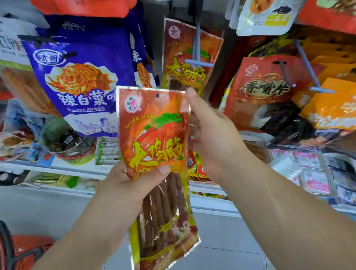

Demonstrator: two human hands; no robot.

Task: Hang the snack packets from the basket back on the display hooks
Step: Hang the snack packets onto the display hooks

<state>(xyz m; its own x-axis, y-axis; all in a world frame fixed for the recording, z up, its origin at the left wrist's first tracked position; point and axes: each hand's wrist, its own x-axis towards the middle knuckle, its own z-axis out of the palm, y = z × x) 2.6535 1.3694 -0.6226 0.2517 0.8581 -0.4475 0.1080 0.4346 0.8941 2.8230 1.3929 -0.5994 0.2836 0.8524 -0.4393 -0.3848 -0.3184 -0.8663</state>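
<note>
A long orange-red snack packet [153, 133] with yellow characters and brown sticks behind a clear window is held upright in front of the display. My left hand [130, 186] grips its middle from the left, thumb across the front. My right hand [211, 137] pinches its top right corner. A small hang hole sits near the packet's top edge. Straight above it, a grey-blue display hook [198, 59] carries a matching orange-red packet [187, 56]. The red basket [8, 247] stands on the floor at the lower left, mostly out of frame.
A purple cabbage-snack packet [77, 80] hangs to the left of the hook. Red [261, 88] and orange [341, 103] packets hang on other hooks at the right. Shelves [42, 168] with mixed goods run below the hooks. Pale floor tiles [226, 266] lie underneath.
</note>
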